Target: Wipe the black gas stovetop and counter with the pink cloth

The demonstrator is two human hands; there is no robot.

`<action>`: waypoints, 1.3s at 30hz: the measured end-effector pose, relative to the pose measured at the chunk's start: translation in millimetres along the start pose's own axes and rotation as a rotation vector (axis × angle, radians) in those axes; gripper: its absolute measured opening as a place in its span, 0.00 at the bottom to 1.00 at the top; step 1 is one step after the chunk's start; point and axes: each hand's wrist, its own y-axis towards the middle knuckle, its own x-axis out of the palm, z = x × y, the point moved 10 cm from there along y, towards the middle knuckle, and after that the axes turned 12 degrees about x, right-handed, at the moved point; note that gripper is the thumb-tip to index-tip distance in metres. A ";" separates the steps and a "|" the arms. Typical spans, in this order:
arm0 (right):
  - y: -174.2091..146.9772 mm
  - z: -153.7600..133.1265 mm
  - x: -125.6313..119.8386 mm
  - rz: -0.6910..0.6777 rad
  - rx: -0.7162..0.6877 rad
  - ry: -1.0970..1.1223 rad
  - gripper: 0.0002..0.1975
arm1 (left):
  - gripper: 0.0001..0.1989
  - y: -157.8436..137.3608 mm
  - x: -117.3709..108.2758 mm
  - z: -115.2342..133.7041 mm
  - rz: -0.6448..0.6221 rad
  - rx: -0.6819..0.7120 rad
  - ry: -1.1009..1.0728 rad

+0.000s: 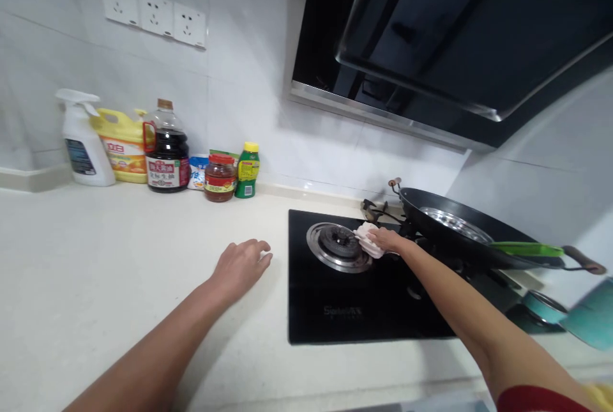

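Note:
My right hand (384,239) presses a bunched white cloth (368,241) onto the right side of the burner (339,241), on the black glass gas stove (330,300). The fingers are wrapped over the cloth, and part of the burner's steel ring lies under it. To the left of the stove, my left hand (243,266) is held over the pale counter (110,259) with its fingers loosely apart and nothing in them. Whether it touches the counter I cannot tell.
A large black wok (431,220) with a green-handled utensil (527,248) sits on the stove's right side. A pot support (376,211) stands behind the burner. Along the wall are a spray bottle (86,144), a soy sauce bottle (166,153) and a red-lidded jar (220,179). A range hood (407,48) hangs above.

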 end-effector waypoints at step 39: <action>-152.5 -95.1 -33.9 -0.070 -0.117 0.179 0.30 | 0.20 5.3 23.3 14.3 -0.122 0.040 -0.059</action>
